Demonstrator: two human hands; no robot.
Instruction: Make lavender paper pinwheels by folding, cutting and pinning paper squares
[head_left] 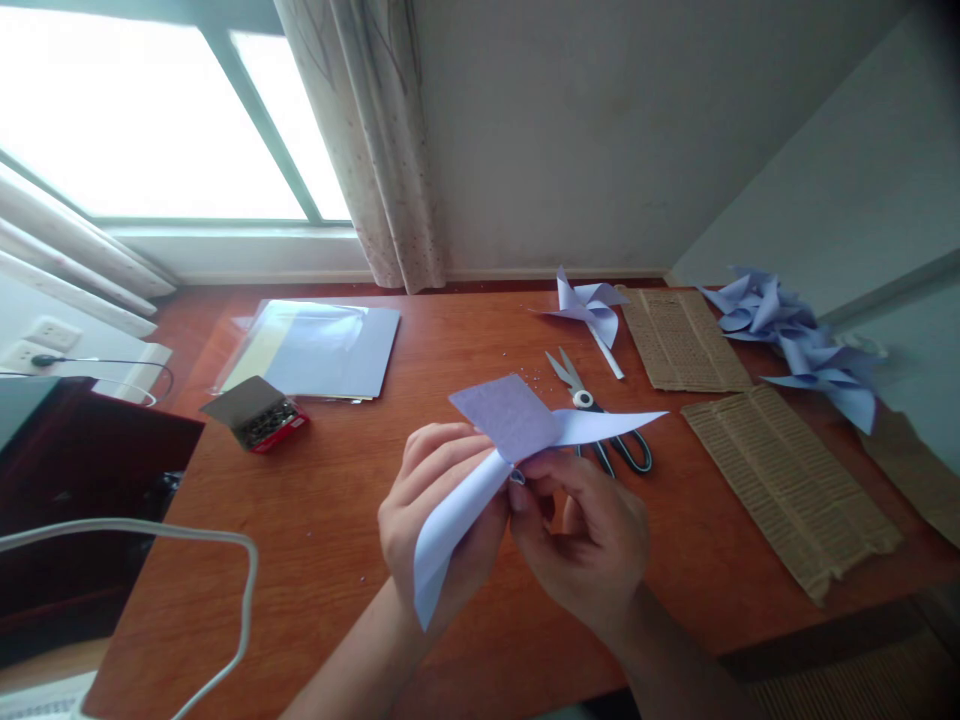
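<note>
Both my hands hold a light purple paper pinwheel [517,425] above the wooden desk [322,520]. My left hand [435,510] cups the paper from behind, fingers curled round its folded blades. My right hand [585,530] pinches the centre where the blades meet, thumb and forefinger pressed together on a small dark pin head. One blade points right over the scissors [600,415], another hangs down over my left wrist.
A finished pinwheel [589,305] lies at the back, several more [795,340] at the right wall. Corrugated cardboard pieces [787,480] lie on the right. A stack of paper sheets [322,350] and an open box of pins [259,415] sit left. A white cable [225,560] loops at lower left.
</note>
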